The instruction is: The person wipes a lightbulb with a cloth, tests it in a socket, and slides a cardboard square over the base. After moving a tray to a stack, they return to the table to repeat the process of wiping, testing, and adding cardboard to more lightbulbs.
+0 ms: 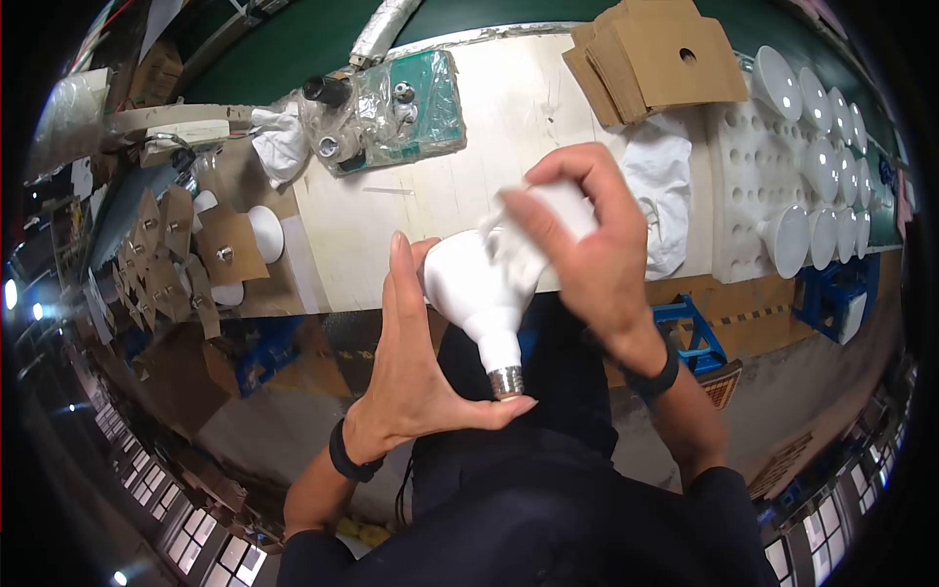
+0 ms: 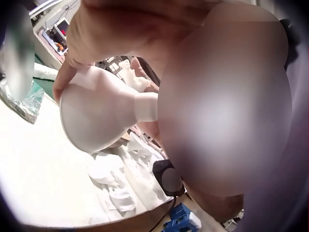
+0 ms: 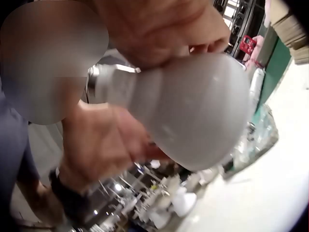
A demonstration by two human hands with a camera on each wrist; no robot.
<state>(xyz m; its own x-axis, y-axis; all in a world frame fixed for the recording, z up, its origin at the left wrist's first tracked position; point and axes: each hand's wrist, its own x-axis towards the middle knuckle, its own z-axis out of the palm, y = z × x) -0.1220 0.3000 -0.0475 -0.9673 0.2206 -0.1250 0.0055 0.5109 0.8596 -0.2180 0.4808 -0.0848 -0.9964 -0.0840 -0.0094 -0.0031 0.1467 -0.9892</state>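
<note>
A white reflector light bulb [image 1: 469, 279] with a metal screw base is tilted over the table's front edge, its wide face away from the body. My left hand [image 1: 406, 362] spans it, thumb at the screw base and fingers along the rim side. Blurred by motion, my right hand [image 1: 597, 235] grips a crumpled white cloth [image 1: 518, 256] that overlaps the bulb's side. In the left wrist view the bulb [image 2: 96, 108] shows its smooth cone. From the right wrist, the bulb [image 3: 203, 111] lies between both hands, and fingers hide part of it.
More white bulbs [image 1: 778, 83] stand in a perforated foam tray [image 1: 738, 186] at right. Flat cardboard pieces [image 1: 675, 59] are stacked at the back. A plastic-wrapped device [image 1: 391, 112] sits back left, near bulbs with cardboard sleeves [image 1: 230, 245]. Another white cloth [image 1: 655, 196] lies beside the tray.
</note>
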